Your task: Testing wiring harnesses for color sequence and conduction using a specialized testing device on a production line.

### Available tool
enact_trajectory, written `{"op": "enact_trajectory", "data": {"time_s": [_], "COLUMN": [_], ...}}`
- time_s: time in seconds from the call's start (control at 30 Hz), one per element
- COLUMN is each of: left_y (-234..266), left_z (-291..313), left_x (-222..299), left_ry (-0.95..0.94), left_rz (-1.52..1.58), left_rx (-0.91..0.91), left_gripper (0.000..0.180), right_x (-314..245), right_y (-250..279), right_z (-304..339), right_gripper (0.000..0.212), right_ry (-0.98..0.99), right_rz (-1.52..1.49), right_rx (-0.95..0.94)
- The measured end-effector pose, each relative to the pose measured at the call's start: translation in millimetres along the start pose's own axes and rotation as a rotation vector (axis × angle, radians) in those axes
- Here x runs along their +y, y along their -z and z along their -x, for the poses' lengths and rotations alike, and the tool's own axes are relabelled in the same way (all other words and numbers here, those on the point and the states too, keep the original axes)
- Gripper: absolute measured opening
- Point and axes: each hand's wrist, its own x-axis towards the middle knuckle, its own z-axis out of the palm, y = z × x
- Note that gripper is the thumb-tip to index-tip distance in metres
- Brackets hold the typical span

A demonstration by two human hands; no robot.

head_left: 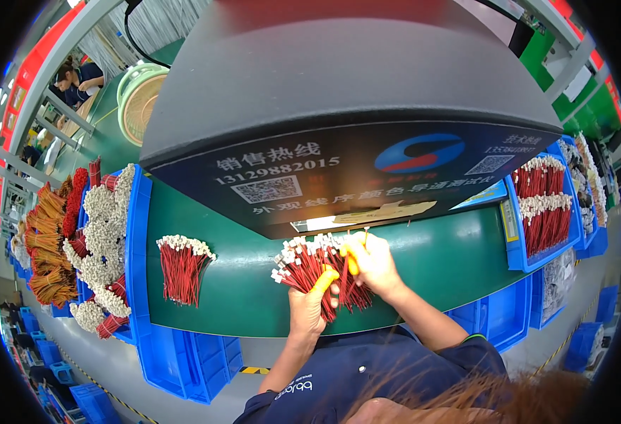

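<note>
A bundle of thin red wires with white connectors (pixel 300 267) is at the front middle of the green table, connector ends pointing away from me. My left hand (pixel 309 305) is closed round its lower part, with a yellow finger cover on the thumb lying across the wires. Yellow covers also show on my right hand (pixel 375 266), whose fingers are pinched at the right end of the connector row. They grip white-ended red wires there, though the exact number is hidden. To the left, a second bundle of red wires (pixel 182 274) lies flat and untouched.
A large dark box-shaped machine (pixel 353 85) overhangs the table (pixel 254 311) ahead of my hands. On the left, a blue bin (pixel 138 247) holds piled wire bundles; another blue bin (pixel 517 244) stands at right. Blue crates (pixel 190 360) sit below the front edge. Far left, a person (pixel 77 79) sits working.
</note>
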Motion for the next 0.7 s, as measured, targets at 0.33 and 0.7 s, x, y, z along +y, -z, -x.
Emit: {"op": "enact_trajectory", "data": {"time_s": [0.33, 0.7], "left_y": [13.6, 2.7], "left_z": [-1.4, 5.0], "left_x": [2.5, -1.3], "left_ry": [0.018, -0.013], "left_rz": [0.027, 0.003], "left_rx": [0.007, -0.054], "left_gripper": [0.018, 0.018], "right_x": [4.8, 3.5], "right_y": [17.1, -2.9], "right_z": [-13.8, -6.3], "right_gripper": [0.025, 0.018], "right_ry": [-0.031, 0.380], "right_rz": [-0.176, 0.230], "right_rx": [-0.061, -0.120]}}
